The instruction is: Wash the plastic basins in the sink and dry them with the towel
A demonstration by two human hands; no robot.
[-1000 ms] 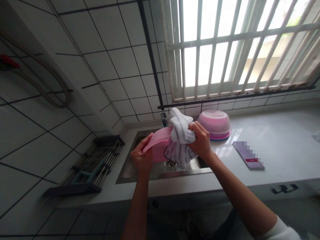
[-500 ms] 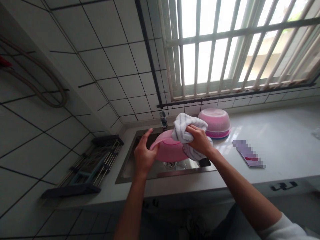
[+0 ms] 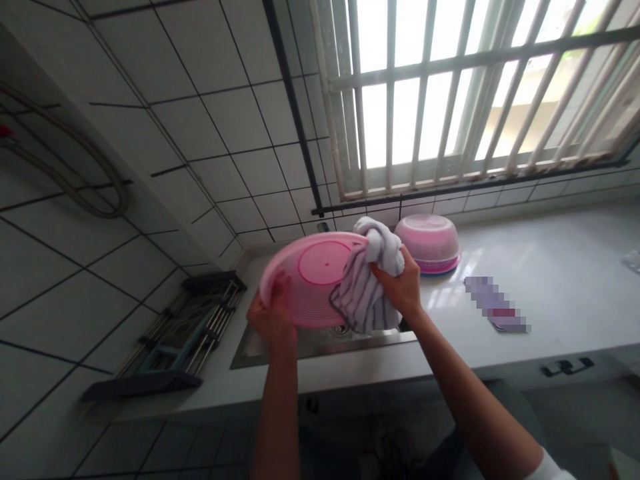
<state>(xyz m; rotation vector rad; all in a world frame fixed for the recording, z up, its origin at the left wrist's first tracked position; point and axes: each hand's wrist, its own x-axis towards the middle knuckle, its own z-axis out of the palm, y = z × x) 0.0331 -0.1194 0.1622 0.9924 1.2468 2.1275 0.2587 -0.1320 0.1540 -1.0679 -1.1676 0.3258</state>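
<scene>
A pink plastic basin (image 3: 305, 293) is held up over the sink (image 3: 250, 350), tilted so that its round base shows. My left hand (image 3: 274, 317) grips its left rim, fingers showing faintly through the plastic. On the basin's right side, my right hand (image 3: 404, 283) is closed around a white towel (image 3: 363, 293) with grey stripes. The towel is bunched over the right rim and its lower part hangs down across the basin. Most of the sink and the faucet are hidden behind the basin.
Upside down on the counter (image 3: 560, 267), a stack of pink basins (image 3: 429, 243) stands near the window wall. A flat purple packet (image 3: 495, 303), partly blurred, lies to the right. Left of the sink is a dark folding rack (image 3: 175, 340). A barred window (image 3: 450, 100) rises behind.
The basin has risen and turned, so more of its round base shows. My left hand moved left and down along the rim. The towel now hangs lower at the basin's right side.
</scene>
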